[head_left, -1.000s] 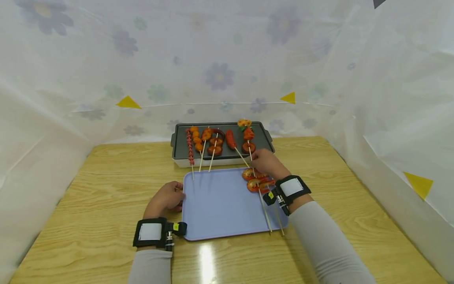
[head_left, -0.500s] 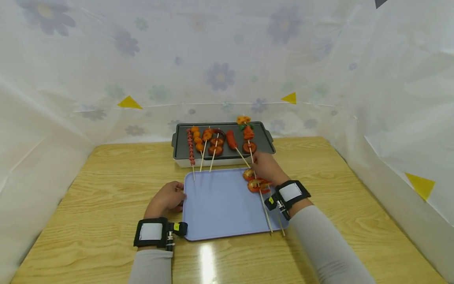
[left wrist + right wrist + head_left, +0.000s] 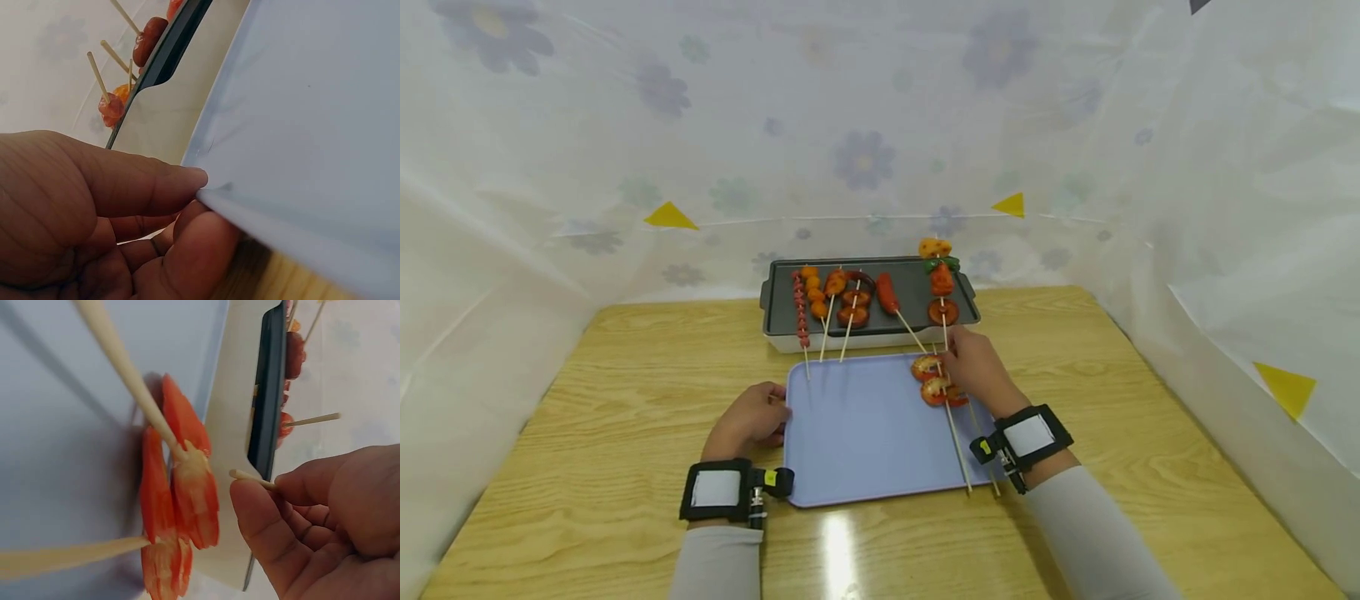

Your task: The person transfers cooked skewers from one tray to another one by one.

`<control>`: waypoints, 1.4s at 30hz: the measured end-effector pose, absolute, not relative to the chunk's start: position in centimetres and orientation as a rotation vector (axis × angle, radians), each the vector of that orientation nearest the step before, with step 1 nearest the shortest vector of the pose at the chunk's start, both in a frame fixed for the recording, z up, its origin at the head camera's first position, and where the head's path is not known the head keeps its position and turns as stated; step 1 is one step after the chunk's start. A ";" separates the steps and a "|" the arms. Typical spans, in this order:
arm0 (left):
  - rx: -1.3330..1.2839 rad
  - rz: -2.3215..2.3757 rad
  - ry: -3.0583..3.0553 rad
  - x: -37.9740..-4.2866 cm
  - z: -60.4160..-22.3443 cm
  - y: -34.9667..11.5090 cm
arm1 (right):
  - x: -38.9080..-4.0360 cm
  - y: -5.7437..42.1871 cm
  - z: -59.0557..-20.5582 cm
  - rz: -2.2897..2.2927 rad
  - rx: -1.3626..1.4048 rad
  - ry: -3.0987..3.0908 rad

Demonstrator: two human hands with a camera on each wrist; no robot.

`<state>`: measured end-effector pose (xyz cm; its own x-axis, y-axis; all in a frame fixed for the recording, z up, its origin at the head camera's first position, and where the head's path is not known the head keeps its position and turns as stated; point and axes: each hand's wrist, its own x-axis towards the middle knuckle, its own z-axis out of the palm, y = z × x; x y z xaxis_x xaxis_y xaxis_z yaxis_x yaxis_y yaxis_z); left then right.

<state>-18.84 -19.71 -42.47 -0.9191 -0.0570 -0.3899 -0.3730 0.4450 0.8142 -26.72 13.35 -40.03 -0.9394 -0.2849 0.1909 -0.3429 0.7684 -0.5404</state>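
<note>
My right hand (image 3: 979, 371) pinches the stick of a mixed skewer (image 3: 942, 280) between thumb and forefinger; the stick's end (image 3: 253, 479) pokes out in the right wrist view. Yellow, green and red pieces and a round brown slice sit on it, over the right part of a dark griddle (image 3: 913, 268). Whether they rest on the plate is unclear. With thumb and fingers my left hand (image 3: 758, 419) grips the left edge of a pale lilac tray (image 3: 865, 442). Shrimp skewers (image 3: 934, 392) lie at the tray's right side, partly hidden under my right hand.
On the griddle lie a thin pink-red skewer (image 3: 800, 308), an orange ball skewer (image 3: 815, 292), a skewer of brown slices (image 3: 853, 317) and a red sausage on a stick (image 3: 887, 293). Their sticks overhang the front edge. A flowered sheet (image 3: 865, 167) stands behind the wooden table (image 3: 662, 358).
My right hand has shifted to the right with the mixed skewer, whose food pieces now sit farther right over the griddle. My left hand stays on the tray's edge.
</note>
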 end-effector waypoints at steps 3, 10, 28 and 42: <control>-0.368 1.470 2.395 -18.8 -42.5 -19.8 | -25.6 13.6 -39.6 0.904 0.520 -2.858; -0.375 1.458 2.395 -18.9 -42.4 -19.8 | -23.3 14.1 -39.3 0.892 0.488 -2.893; -0.378 1.450 2.397 -19.0 -42.6 -19.7 | -18.1 14.4 -40.1 0.937 0.500 -2.957; -0.394 1.434 2.391 -19.1 -42.6 -19.8 | -16.3 14.1 -40.7 0.972 0.441 -3.059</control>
